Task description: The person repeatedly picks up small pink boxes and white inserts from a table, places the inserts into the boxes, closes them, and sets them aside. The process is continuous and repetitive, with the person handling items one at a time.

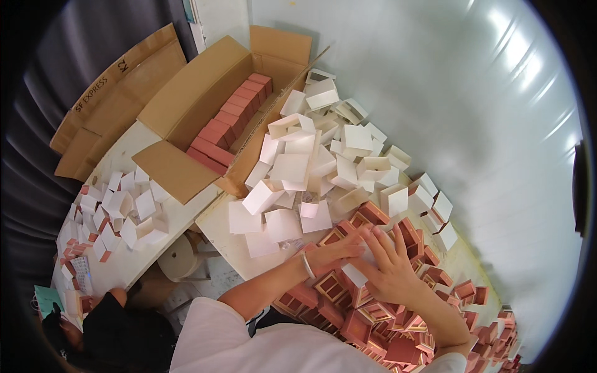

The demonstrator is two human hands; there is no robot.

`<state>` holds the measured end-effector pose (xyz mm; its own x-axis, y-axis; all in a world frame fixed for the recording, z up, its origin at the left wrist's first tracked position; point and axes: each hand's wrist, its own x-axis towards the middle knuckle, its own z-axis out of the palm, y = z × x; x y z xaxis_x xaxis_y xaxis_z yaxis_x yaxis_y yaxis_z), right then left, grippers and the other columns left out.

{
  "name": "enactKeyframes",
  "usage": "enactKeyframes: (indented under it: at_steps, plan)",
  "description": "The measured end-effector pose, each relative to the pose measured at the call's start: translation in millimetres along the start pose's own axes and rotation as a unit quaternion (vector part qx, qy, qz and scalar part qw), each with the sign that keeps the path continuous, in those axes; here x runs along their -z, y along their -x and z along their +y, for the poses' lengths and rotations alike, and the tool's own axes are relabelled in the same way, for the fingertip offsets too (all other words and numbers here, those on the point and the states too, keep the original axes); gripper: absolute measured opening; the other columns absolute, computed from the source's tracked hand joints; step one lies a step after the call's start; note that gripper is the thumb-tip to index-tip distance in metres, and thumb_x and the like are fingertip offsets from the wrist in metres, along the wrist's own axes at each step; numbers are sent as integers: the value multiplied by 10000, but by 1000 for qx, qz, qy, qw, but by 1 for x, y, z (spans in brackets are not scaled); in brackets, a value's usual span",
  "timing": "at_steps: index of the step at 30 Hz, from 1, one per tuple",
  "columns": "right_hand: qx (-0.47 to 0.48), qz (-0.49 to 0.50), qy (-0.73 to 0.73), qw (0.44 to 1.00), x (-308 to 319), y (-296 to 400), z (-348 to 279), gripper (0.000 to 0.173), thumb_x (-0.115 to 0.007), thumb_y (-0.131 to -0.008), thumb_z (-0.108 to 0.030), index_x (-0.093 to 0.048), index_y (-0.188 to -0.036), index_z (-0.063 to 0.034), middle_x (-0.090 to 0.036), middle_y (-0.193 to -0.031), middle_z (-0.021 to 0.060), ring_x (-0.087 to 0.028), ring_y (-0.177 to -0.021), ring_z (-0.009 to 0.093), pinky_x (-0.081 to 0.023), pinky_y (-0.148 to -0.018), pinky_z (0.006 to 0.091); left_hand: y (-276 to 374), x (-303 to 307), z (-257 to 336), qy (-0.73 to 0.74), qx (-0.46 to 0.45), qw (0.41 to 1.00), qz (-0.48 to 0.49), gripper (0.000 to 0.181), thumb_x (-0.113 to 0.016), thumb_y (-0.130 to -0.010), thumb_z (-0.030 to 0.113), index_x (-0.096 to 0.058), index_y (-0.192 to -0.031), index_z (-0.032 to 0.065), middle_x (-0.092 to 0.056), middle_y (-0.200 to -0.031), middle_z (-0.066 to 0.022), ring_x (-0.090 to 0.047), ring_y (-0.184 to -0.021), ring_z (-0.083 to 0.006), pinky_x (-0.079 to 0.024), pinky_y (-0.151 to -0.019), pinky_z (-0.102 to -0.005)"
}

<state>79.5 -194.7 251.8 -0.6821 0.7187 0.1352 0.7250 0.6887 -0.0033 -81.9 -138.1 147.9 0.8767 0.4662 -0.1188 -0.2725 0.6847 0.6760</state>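
Observation:
Both hands meet over a small white paper box (355,275), partly hidden beneath the fingers. My left hand (336,253), with a pale bracelet at the wrist, grips its far left side. My right hand (383,265) lies across the top with fingers spread and the thumb along the near side. Under and around them is a heap of pink boxes (332,286) with gold-edged openings, some tilted, some on their sides. Just beyond my hands, white box sleeves (283,224) lie in a loose pile, several showing open ends.
A cardboard carton (196,105) with raised flaps holds a row of pink boxes (228,116). Left, another table (179,212) carries white and pink boxes beside a person in a black cap (126,326). A round stool (176,258) stands between tables. A pale wall (419,93) borders the right.

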Motion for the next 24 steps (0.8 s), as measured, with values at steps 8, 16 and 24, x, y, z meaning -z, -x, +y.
enactKeyframes:
  at_steps: [8,16,24]
  plan:
    - [-88,143,-258,951,6,-1,-1,705,-734,-587,-140,-460,-1236,-110,-169,-1419,258,-220,-1286,472,-238,-1026,539,0,-13,-10,344,-42,921,-175,657,-529,-846,440,-289,-1353,98,-392,-1328,-107,-446,-1182,-257,-409,-943,-427]
    - [-192,106,-218,951,-40,-2,-2,716,-617,-623,88,-436,-1291,-96,-206,-1421,237,-239,-1290,445,-286,-1028,465,-5,-3,3,329,-91,939,-51,601,-419,-865,467,-306,-1359,145,-427,-1306,-91,-423,-1191,-281,-365,-952,-473]
    - [-268,169,-172,933,-54,-33,0,706,-658,-599,35,-456,-1262,-98,-414,-1260,195,-417,-1157,380,-389,-948,416,-6,1,7,342,-75,936,-28,539,-462,-863,445,-377,-1290,128,-478,-1220,-79,-469,-1131,-252,-406,-919,-455]
